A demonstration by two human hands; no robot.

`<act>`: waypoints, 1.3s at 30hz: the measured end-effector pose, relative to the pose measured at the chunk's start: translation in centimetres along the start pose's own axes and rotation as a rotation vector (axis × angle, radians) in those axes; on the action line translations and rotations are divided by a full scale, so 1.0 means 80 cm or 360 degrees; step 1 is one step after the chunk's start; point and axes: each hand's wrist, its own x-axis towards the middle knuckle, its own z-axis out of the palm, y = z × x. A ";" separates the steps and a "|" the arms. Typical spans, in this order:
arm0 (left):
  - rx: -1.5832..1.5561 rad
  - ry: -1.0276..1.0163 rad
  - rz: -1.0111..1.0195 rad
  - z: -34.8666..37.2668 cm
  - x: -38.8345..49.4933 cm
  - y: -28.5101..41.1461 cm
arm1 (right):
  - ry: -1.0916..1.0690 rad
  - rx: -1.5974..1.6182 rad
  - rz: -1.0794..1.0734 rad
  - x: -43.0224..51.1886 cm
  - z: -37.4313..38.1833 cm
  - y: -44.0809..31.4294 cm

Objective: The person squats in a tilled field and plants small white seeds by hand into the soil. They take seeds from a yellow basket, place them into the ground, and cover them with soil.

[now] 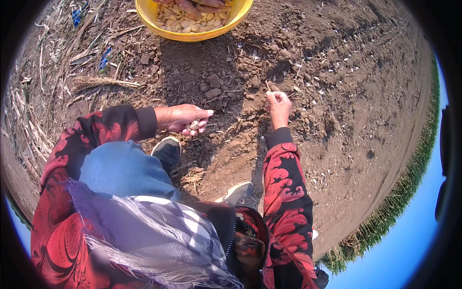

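Note:
My left hand (186,118) is curled round several pale garlic cloves (194,125), its thumb pointing right above the soil. Further right, my right hand (278,104) reaches over the clods with thumb and forefinger pinched at a thin brown stalk-like piece (267,86); whether it is gripped or lies on the soil behind the fingertips I cannot tell. At the top edge stands a yellow plastic basin (191,37) with many loose cloves (187,25) and some larger reddish-brown things (189,8), cut off by the frame. White cloves (316,78) lie scattered in the soil at the right.
Clods (213,81) lie between the basin and my hands. Dry stalks (104,82) and blue scraps (104,58) litter the left side. My shoes (168,150) stand on the soil below my hands. A strip of green plants (400,195) borders the field at far right.

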 end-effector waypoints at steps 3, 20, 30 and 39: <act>0.0024 -0.0005 0.0041 -0.005 -0.005 -0.003 | 0.0016 -0.0932 -0.0733 0.023 0.012 0.004; -0.0293 -0.0038 0.0318 -0.026 -0.025 0.014 | -0.0130 -0.1825 -0.0891 0.059 0.046 0.021; -0.0285 0.0063 0.0376 -0.034 -0.011 0.008 | -0.0169 -0.1087 -0.0882 -0.051 0.060 -0.047; -0.0016 0.0330 0.0326 -0.005 0.026 -0.016 | -0.0517 -0.1118 -0.0853 -0.164 0.114 -0.021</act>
